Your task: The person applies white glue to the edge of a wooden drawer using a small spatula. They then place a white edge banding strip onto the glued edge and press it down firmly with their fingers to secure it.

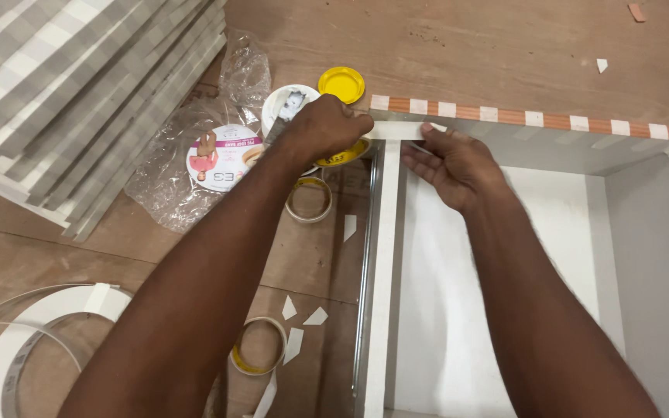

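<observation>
My left hand [320, 128] presses a white edge-band strip [396, 130] onto the near-left corner of a white drawer box [551, 232]. Its fingers pinch the strip's left end. My right hand [447, 162] rests on the same strip just to the right, thumb and fingertips holding it against the box edge. The far edge of the box [536, 118] shows bare wood with short white tape pieces spaced along it. An open glue tin [292, 104] with a brush sits right behind my left hand, partly hidden by it.
A yellow lid [341, 83] lies by the tin. A stack of grey-and-white striped panels [79, 93] fills the upper left. A clear plastic bag [195, 162], two tape rolls [309, 200] [258, 347], white edge-band coils [32, 348] and white offcuts [303, 317] lie on the plywood floor.
</observation>
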